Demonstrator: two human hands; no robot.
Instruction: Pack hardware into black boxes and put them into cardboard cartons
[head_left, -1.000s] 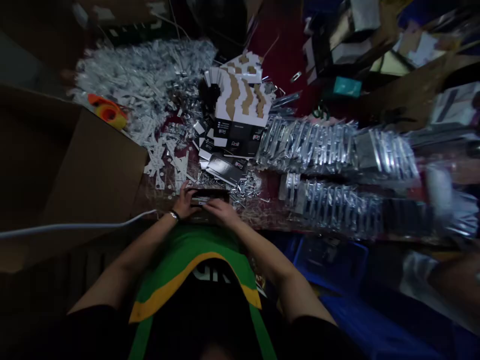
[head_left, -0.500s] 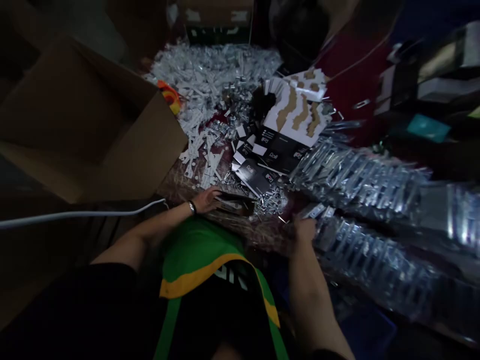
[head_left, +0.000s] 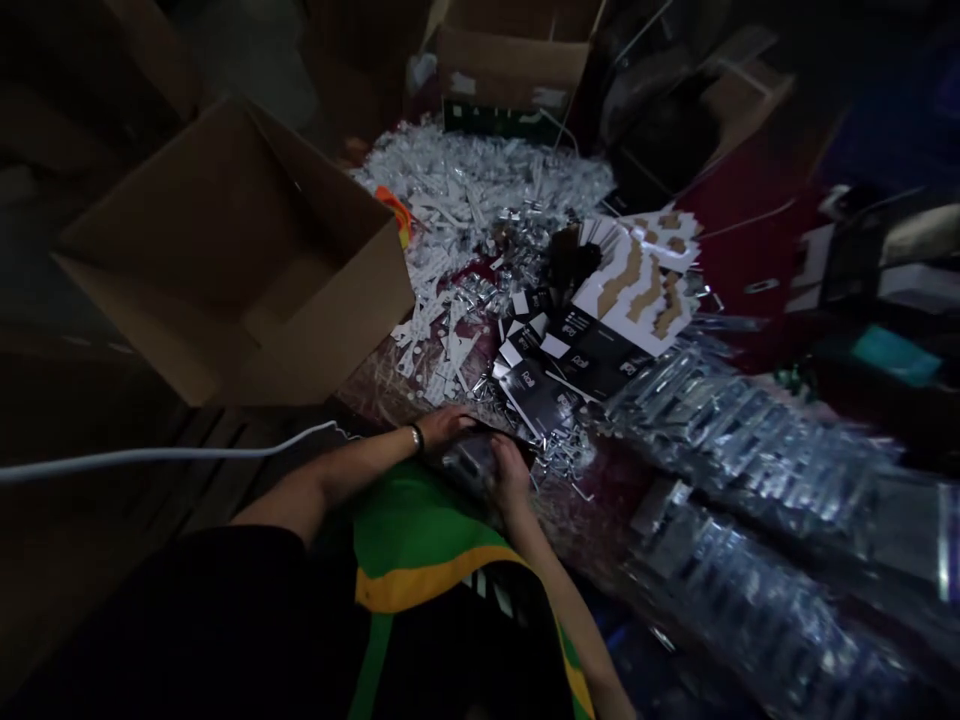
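Observation:
At the table's near edge, my left hand (head_left: 447, 424) curls its fingers over the left end of a dark flat box (head_left: 480, 424). My right hand (head_left: 511, 472) is close beside it, fingers bent round a clear plastic packet (head_left: 466, 464) lying against the box. Shadow hides the contents of the packet and some of the fingertips. Just beyond the hands lie black printed cards (head_left: 540, 392) and a small heap of bent metal keys (head_left: 568, 452).
An open cardboard box (head_left: 330, 335) stands at the left. A large heap of small clear packets (head_left: 487, 170) covers the back. White-and-brown folded cartons (head_left: 637, 285) are stacked right of centre. Rows of clear packets (head_left: 750, 420) run along the right. A white cable (head_left: 187, 455) crosses at left.
My right hand has come left from the row of clear packets to the dark box, now with a clear packet. My left hand stays at the box. The view has shifted.

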